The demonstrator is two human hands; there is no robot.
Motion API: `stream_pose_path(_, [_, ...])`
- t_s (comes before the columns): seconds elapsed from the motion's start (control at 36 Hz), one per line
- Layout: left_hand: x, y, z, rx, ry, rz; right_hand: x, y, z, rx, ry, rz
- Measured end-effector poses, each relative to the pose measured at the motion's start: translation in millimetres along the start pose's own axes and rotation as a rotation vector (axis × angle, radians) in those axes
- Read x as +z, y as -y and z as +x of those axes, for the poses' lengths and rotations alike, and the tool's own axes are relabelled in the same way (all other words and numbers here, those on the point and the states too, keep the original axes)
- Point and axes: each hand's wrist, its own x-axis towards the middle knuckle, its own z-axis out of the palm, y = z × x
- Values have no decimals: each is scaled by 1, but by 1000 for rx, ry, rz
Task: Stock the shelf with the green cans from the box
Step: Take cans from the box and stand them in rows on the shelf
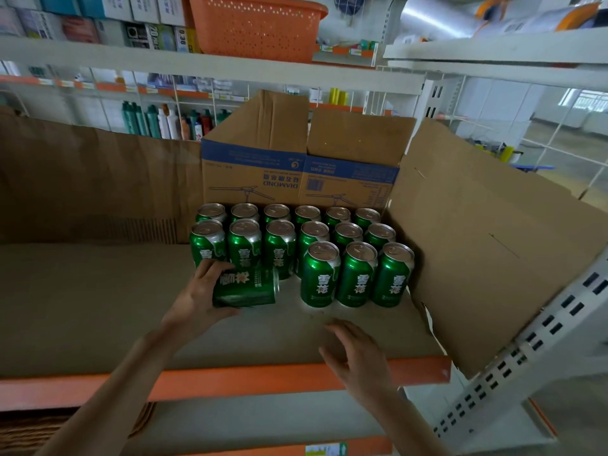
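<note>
Head view: upright cans (320, 274) crowd the shelf (230, 378) before a cardboard box (296, 166). Left hand (197, 297) curls around a sideways can (245, 287); right hand (357, 353) hovers open, empty.

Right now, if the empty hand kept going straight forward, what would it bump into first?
Probably the front row of upright green cans. The right hand is open, fingers aimed up the shelf toward them, though depth is hard to judge.

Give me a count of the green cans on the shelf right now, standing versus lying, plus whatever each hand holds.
Standing green cans: 15, in three rows of 6, 6 and 3
Can on its side: 1, gripped by the left hand
Cans in the right hand: 0
Total cans: 16
</note>
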Motion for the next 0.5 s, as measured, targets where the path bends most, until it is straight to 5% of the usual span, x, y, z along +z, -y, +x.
stream_pose_path(0.25, [-14, -33, 2, 155, 143, -60, -18, 18, 10, 78, 131, 430])
stream_pose_path(0.5, [-4, -47, 5, 250, 277, -3, -27, 40, 25, 51, 132, 590])
